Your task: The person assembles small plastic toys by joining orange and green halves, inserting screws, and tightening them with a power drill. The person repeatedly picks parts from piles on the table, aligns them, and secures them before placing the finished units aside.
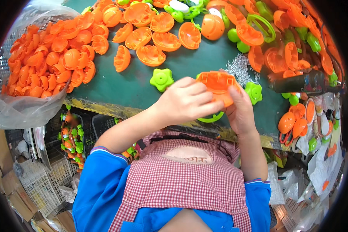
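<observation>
Over the front part of the green table, I hold an orange plastic half shell [216,82] with its hollow side showing. My right hand [240,110] grips the shell from the right, thumb along its near side. Curled against its left side are the fingers of my left hand [191,98]; whether they also pinch a small part is hidden. A green plastic loop [212,118] shows just below my hands. One green star-shaped knob [161,79] lies left of the shell, and another green knob [254,92] lies to its right.
Many orange shells fill a clear plastic bag [27,110] at the left. More loose half shells [150,55] spread across the back of the table [104,85]. Small silver screws [239,67] lie heaped beyond my right hand. A dark cylindrical tool [301,83] sits farther right.
</observation>
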Demonstrator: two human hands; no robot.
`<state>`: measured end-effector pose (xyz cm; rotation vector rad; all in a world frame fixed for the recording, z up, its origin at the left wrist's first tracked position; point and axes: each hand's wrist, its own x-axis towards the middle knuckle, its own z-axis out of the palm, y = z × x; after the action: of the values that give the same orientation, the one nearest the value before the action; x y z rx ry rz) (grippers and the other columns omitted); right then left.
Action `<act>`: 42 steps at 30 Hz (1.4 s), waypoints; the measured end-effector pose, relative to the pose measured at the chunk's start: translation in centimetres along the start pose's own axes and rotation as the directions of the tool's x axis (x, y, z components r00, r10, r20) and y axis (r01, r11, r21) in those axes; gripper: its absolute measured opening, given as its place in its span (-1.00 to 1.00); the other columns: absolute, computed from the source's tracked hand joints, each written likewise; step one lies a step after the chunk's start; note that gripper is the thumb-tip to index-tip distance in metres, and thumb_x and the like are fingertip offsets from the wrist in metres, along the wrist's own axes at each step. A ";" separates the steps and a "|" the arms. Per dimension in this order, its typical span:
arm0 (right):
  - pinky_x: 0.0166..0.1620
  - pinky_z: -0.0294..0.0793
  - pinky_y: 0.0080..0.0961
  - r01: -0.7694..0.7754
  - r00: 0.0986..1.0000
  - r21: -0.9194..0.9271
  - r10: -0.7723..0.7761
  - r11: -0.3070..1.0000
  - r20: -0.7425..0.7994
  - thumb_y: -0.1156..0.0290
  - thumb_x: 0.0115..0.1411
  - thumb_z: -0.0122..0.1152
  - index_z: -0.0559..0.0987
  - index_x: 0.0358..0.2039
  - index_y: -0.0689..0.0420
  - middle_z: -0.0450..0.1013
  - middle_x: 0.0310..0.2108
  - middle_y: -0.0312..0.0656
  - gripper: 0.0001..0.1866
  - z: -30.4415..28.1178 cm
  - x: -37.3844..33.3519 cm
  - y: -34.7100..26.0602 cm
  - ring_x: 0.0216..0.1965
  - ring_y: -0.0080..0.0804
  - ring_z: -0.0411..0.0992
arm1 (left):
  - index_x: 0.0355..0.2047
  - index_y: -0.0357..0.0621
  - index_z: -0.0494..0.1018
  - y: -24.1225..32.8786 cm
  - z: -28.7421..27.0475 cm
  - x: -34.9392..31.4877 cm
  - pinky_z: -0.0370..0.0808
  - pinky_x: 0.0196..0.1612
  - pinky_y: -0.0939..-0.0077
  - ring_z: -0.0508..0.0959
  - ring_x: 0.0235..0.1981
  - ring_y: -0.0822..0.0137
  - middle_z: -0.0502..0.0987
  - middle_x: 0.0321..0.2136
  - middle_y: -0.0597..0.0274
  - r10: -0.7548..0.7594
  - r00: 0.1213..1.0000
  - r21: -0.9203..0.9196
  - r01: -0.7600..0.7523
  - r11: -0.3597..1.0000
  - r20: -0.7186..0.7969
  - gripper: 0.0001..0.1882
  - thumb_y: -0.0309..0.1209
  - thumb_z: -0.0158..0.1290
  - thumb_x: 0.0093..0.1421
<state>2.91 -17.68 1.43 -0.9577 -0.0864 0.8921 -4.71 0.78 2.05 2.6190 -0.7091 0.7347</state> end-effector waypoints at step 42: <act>0.32 0.14 -0.20 -0.192 0.963 0.305 0.119 0.933 0.243 0.38 0.30 0.04 -0.07 0.37 0.18 0.09 0.31 -0.06 -0.27 -3.3 -3.6 5.6 0.34 -0.21 0.10 | 0.13 -0.25 0.36 -4.2 2.0 -0.9 0.44 0.07 0.34 0.48 0.00 0.29 0.49 -0.03 0.07 -0.299 0.296 -0.376 0.889 -0.260 0.907 -0.30 0.06 0.11 0.20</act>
<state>-1.47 -20.99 -3.57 -0.5584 -0.0493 1.1205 -2.35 3.71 -0.86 1.3590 0.3630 -0.7185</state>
